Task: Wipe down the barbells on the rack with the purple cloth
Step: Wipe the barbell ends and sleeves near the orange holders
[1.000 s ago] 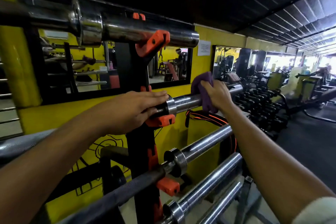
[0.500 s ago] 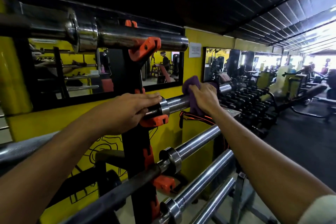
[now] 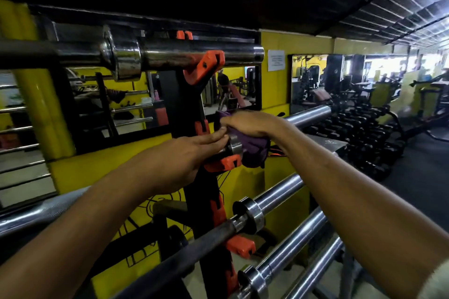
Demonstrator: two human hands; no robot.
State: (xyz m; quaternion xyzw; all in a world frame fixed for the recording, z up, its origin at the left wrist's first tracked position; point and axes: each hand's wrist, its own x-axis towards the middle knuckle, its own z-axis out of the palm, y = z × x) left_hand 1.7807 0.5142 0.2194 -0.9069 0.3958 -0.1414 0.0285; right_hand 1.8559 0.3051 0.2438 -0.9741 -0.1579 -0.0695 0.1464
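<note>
Several chrome barbells lie across a black rack (image 3: pixel 194 192) with orange hooks. My right hand (image 3: pixel 250 122) grips the purple cloth (image 3: pixel 252 150) wrapped round the sleeve of the second barbell (image 3: pixel 308 114), right beside its collar at the orange hook (image 3: pixel 227 162). My left hand (image 3: pixel 184 155) holds the same bar just left of the collar, fingers touching my right hand. The top barbell (image 3: pixel 194 56) sits above, and lower barbells (image 3: pixel 277 194) run below my arms.
A yellow wall with mirrors (image 3: pixel 116 102) stands behind the rack. A dumbbell rack (image 3: pixel 364 138) and gym machines fill the right side over a dark floor (image 3: pixel 422 177). A paper notice (image 3: pixel 276 60) hangs on the wall.
My right hand has slid the purple cloth left along the sleeve, from near its outer end up to the collar, where it now meets my left hand.
</note>
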